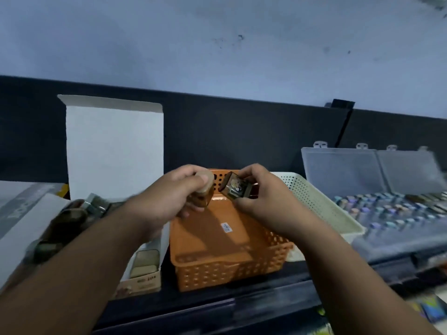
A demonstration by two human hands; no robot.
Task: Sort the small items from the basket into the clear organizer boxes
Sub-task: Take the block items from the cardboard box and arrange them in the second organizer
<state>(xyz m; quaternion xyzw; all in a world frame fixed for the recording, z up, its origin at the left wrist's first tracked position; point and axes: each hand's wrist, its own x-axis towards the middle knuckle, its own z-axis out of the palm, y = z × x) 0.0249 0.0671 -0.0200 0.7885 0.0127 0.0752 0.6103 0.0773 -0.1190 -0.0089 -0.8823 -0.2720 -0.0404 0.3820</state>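
Observation:
An orange perforated basket [229,259] stands in front of me, with only a small white label on its floor. Above it, my left hand [174,197] grips a small amber bottle [204,189] with a pale cap. My right hand [261,199] pinches a second small dark bottle [235,186] with a printed label, tilted on its side. The two bottles almost touch over the basket's far end. At the right lies an open clear organizer box [391,213] with several small colourful items in its compartments; its lid [343,168] stands up behind.
A white perforated basket [321,201] sits between the orange basket and the organizer. At the left stands a white cardboard box [113,146] with its flap up, holding several small bottles [63,226]. A dark wall panel runs behind. The shelf edge is below.

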